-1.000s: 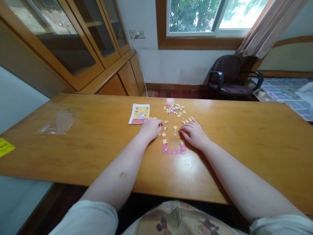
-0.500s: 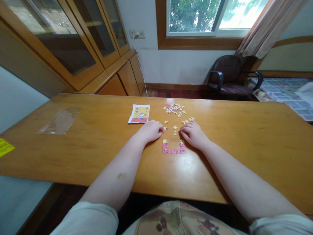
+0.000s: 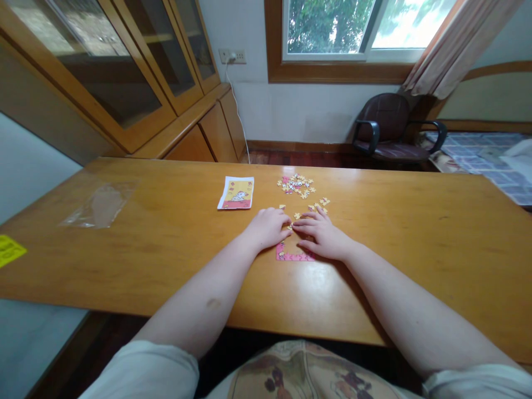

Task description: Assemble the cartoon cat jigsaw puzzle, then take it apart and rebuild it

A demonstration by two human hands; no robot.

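My left hand (image 3: 271,228) is curled, thumb and fingers closing on a small yellow jigsaw piece (image 3: 290,226) just above the partly joined puzzle. My right hand (image 3: 325,235) lies over the puzzle's right side with its fingers apart. One of its fingertips reaches the same piece. The joined pink border (image 3: 294,257) shows along the bottom; its upper left and right sides are mostly hidden by my hands. A loose yellow piece (image 3: 297,216) lies between the hands, and another piece (image 3: 282,206) is beyond my left fingers.
A heap of loose jigsaw pieces (image 3: 296,184) lies farther back, with several more yellow pieces (image 3: 325,201) beyond my right hand. A picture card (image 3: 236,193) is left of the heap. A clear plastic bag (image 3: 100,206) rests on the table (image 3: 174,244) at left.
Both hands have moved inward, almost meeting above the puzzle border. The right hand's fingers have spread, and it now covers the border's right side.
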